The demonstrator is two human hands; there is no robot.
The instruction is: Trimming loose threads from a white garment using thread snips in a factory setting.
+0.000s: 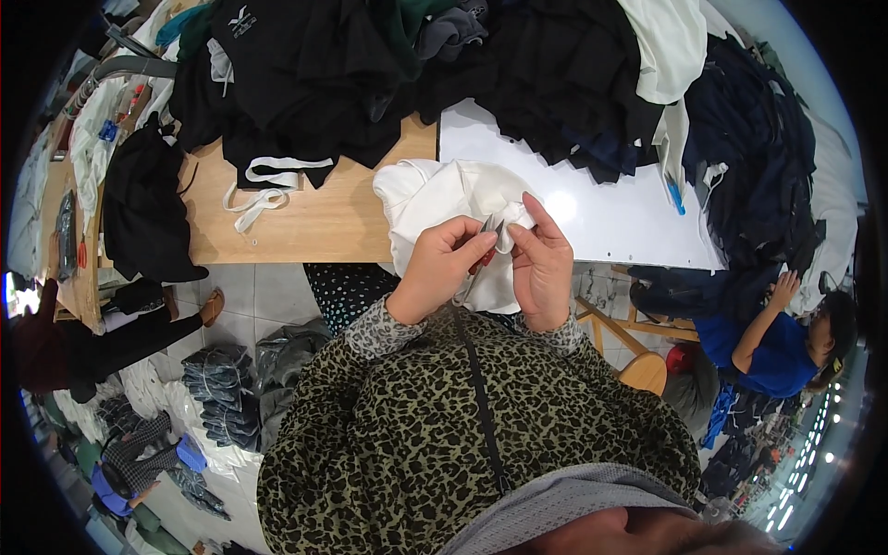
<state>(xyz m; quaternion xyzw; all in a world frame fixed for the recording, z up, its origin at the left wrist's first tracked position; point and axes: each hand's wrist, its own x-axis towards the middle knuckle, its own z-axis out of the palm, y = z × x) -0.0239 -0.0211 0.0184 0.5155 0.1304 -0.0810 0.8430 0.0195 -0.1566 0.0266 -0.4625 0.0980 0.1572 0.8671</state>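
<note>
My left hand [433,270] is closed around a small pair of thread snips [483,261] with red on the handle, the pointed blades upward. A white garment [418,196] lies bunched at the table's front edge and hangs over it toward my lap. Between thumb and fingers, my right hand [544,265] pinches a fold of this white cloth. The blade tips are right beside that pinched fold; whether they touch it I cannot tell.
Black garments [305,83] are heaped across the far side of the wooden table [342,222]. A white strap [264,199] lies at left, and a blue-handled tool [675,196] at right. Dark clothes [754,139] pile up farther right, near a seated person in blue [782,347]. Bagged bundles [219,393] stand on the floor.
</note>
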